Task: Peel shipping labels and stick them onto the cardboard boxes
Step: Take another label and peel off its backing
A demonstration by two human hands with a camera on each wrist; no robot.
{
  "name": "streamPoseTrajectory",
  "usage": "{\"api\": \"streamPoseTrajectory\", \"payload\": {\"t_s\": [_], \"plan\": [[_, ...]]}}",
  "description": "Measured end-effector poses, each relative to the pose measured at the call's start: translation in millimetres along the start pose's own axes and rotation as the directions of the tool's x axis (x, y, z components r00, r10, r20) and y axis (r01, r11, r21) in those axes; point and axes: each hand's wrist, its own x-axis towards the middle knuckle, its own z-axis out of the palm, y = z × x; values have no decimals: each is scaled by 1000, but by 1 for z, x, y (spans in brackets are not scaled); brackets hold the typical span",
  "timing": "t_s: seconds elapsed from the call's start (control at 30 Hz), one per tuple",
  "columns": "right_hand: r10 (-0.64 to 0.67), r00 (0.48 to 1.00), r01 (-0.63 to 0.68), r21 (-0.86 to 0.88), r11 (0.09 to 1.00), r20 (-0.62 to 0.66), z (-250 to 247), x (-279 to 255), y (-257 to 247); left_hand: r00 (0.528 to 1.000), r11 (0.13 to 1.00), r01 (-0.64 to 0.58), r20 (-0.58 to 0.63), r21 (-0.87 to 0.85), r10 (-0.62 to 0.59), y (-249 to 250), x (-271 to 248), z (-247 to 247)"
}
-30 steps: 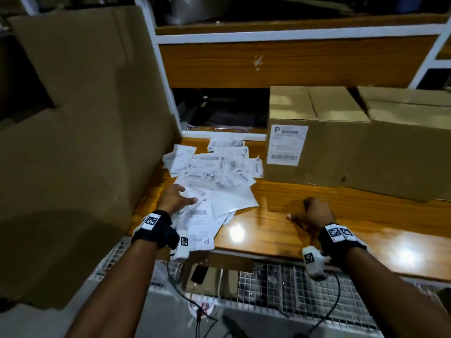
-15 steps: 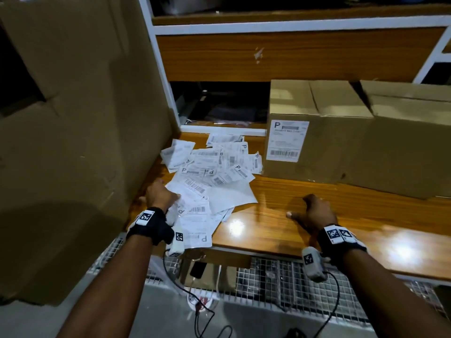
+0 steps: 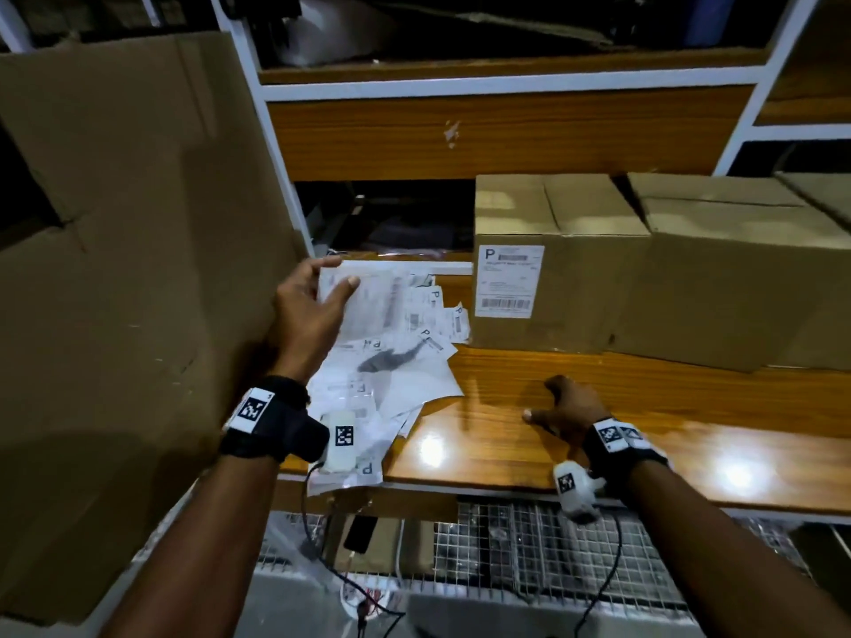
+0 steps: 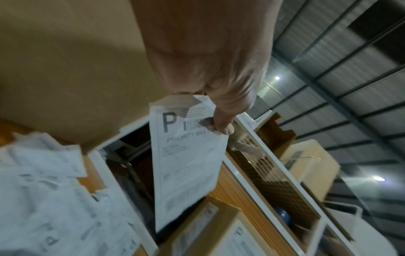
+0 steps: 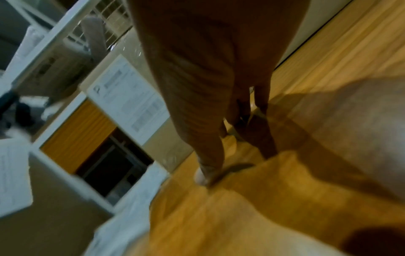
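My left hand (image 3: pixel 317 294) holds a white shipping label sheet (image 3: pixel 373 292) raised above the pile of labels (image 3: pixel 396 375), thumb on its front and fingers behind. The left wrist view shows the same sheet (image 4: pixel 186 164) printed with a large P, pinched at its top corner. A cardboard box (image 3: pixel 552 260) with a label (image 3: pixel 509 280) stuck on its front stands on the wooden shelf (image 3: pixel 644 407), and a bigger plain box (image 3: pixel 737 269) sits to its right. My right hand (image 3: pixel 564 405) rests on the shelf with curled fingers, holding nothing.
A large flattened cardboard sheet (image 3: pixel 129 269) leans at the left. White shelf frame posts (image 3: pixel 271 145) rise behind the pile. A wire mesh rack (image 3: pixel 529 545) with cables and a phone (image 3: pixel 359 534) lies below the shelf edge.
My left hand has risen from the near edge of the pile, lifting one label sheet up and away from me. The right hand has stayed on the shelf.
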Motion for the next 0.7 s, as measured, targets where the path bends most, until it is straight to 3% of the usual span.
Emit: {"api": "streamPoseTrajectory", "payload": {"t_s": [0.1, 0.2, 0.3, 0.5, 0.7], "plan": [[-1, 1000, -12, 415, 910, 30, -26, 4, 8, 991, 998, -56, 123, 18, 53, 17, -3, 32], [2, 993, 78, 672, 736, -118, -58, -5, 11, 981, 996, -89, 176, 29, 83, 27, -12, 67], [-158, 957, 286, 699, 655, -242, -93, -15, 10, 969, 998, -36, 242, -42, 45, 36, -25, 105], [-313, 926, 352, 789, 503, -214, -149, -29, 25, 920, 983, 54, 392, -178, 21, 60, -47, 188], [-318, 909, 404, 749, 524, -269, -182, -38, 74, 839, 980, 54, 540, -194, 61, 87, -70, 263]]}}
